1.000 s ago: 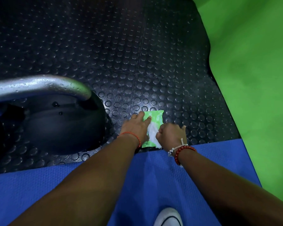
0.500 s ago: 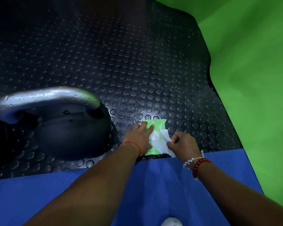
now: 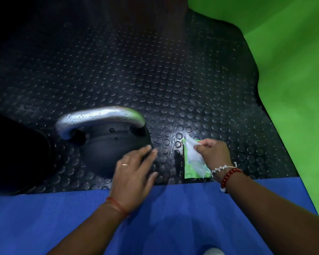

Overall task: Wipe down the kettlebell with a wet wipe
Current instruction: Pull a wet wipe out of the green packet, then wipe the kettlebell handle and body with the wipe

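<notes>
The kettlebell (image 3: 107,150) stands on the black studded floor (image 3: 155,80), dark body low, silver handle (image 3: 99,116) arched across the top. The left hand (image 3: 134,173) lies just beside its right flank with the fingers (image 3: 145,152) straight and loosely spread, holding nothing; it is blurred, so contact with the body cannot be told. The right hand (image 3: 213,153) pinches a white wet wipe (image 3: 192,153) between thumb and curled fingers (image 3: 205,143) above the green packet (image 3: 191,169) on the floor. A blue mat (image 3: 155,218) covers the near edge, and a green surface (image 3: 293,70) the far right.
</notes>
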{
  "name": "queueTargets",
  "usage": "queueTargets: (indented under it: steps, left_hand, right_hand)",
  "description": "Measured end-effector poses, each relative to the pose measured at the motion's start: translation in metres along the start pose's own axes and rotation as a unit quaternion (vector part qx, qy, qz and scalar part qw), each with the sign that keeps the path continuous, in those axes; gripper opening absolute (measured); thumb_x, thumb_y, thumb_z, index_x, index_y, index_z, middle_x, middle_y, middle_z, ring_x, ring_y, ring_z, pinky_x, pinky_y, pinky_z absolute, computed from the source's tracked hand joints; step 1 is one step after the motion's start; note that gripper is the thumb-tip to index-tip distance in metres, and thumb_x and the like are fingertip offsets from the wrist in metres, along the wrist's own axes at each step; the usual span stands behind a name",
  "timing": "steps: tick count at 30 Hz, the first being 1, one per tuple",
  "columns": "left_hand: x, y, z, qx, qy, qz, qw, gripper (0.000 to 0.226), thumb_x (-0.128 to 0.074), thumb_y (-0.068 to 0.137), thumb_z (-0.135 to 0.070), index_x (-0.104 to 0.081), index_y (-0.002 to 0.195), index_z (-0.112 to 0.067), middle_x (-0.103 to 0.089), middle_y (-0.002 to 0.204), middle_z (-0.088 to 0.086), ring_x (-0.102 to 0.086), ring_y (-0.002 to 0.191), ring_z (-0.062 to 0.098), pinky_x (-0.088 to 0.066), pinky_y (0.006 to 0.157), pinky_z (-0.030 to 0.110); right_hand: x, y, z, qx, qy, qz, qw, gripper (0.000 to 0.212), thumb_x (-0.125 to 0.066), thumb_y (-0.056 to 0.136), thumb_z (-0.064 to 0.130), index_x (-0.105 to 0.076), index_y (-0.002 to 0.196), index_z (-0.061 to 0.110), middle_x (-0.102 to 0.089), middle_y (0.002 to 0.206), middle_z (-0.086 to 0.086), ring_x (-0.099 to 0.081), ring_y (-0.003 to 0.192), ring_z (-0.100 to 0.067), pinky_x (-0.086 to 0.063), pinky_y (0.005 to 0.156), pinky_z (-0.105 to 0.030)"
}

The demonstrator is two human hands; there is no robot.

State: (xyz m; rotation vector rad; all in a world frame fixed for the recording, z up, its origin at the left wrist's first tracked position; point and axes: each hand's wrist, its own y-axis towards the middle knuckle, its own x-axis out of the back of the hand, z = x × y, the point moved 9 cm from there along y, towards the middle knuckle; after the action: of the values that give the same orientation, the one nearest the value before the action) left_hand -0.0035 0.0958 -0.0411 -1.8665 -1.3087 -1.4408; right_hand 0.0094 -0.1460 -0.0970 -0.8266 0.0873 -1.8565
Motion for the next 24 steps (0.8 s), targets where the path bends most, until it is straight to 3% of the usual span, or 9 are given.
queueTargets:
  steps: [5, 9, 12, 20, 22, 24]
  left_hand:
    - [0.045, -0.012, 0.055, 0.068, 0.080, -0.041, 0.994, 0.056, -0.052, 0.085, -0.037, -0.051, 0.134, -0.011, -0.046, 0.139, 0.009, -0.043, 0.125, 0.031, -0.034, 0.102, 0.045]
    - [0.050, -0.009, 0.071, 0.065, 0.049, -0.030, 0.996, 0.054, -0.047, 0.087, -0.035, -0.051, 0.133, -0.007, -0.043, 0.140, 0.014, -0.034, 0.135, 0.033, -0.027, 0.112, 0.044]
    - [0.050, -0.008, 0.071, 0.064, 0.034, -0.033, 0.997, 0.054, -0.048, 0.086, -0.035, -0.052, 0.133, -0.007, -0.044, 0.139, 0.014, -0.033, 0.136, 0.031, -0.027, 0.113, 0.041]
    - [0.052, -0.008, 0.072, 0.061, 0.042, -0.052, 0.996, 0.053, -0.052, 0.084, -0.034, -0.055, 0.130, -0.009, -0.047, 0.136, 0.013, -0.037, 0.133, 0.031, -0.030, 0.111, 0.042]
    - [0.052, -0.007, 0.072, 0.064, 0.045, -0.051, 0.996, 0.053, -0.052, 0.083, -0.035, -0.055, 0.130, -0.009, -0.047, 0.136, 0.012, -0.037, 0.132, 0.031, -0.030, 0.110, 0.041]
    - [0.051, -0.007, 0.073, 0.066, 0.050, -0.047, 0.995, 0.054, -0.052, 0.083, -0.035, -0.054, 0.130, -0.010, -0.047, 0.135, 0.012, -0.038, 0.132, 0.031, -0.030, 0.110, 0.040]
  right_hand:
    - [-0.020, -0.006, 0.028, 0.005, 0.025, 0.012, 1.000, 0.012, -0.070, 0.082, 0.012, -0.065, 0.071, 0.011, -0.054, 0.055, 0.002, -0.040, 0.042, -0.007, -0.036, 0.041, -0.019]
    - [-0.046, -0.012, 0.043, -0.004, 0.030, 0.031, 0.999, 0.015, -0.068, 0.084, 0.010, -0.061, 0.070, 0.012, -0.058, 0.063, 0.001, -0.046, 0.050, -0.009, -0.051, 0.056, -0.029]
    - [-0.061, -0.015, 0.051, -0.001, 0.035, 0.012, 0.999, 0.017, -0.068, 0.081, 0.007, -0.060, 0.068, 0.014, -0.060, 0.064, 0.001, -0.050, 0.052, -0.010, -0.055, 0.064, -0.035]
    - [-0.082, -0.022, 0.074, 0.012, 0.046, -0.045, 0.998, 0.007, -0.066, 0.081, 0.015, -0.068, 0.078, 0.021, -0.055, 0.058, 0.010, -0.052, 0.053, -0.012, -0.044, 0.052, -0.022]
    - [-0.093, -0.029, 0.081, 0.023, 0.066, -0.054, 0.996, 0.010, -0.066, 0.084, 0.017, -0.072, 0.091, 0.016, -0.063, 0.070, 0.004, -0.054, 0.057, -0.010, -0.039, 0.047, -0.016]
    - [-0.105, -0.036, 0.083, 0.032, 0.109, -0.058, 0.992, 0.019, -0.063, 0.086, 0.014, -0.071, 0.102, 0.006, -0.063, 0.095, 0.000, -0.056, 0.072, -0.009, -0.034, 0.049, -0.002]
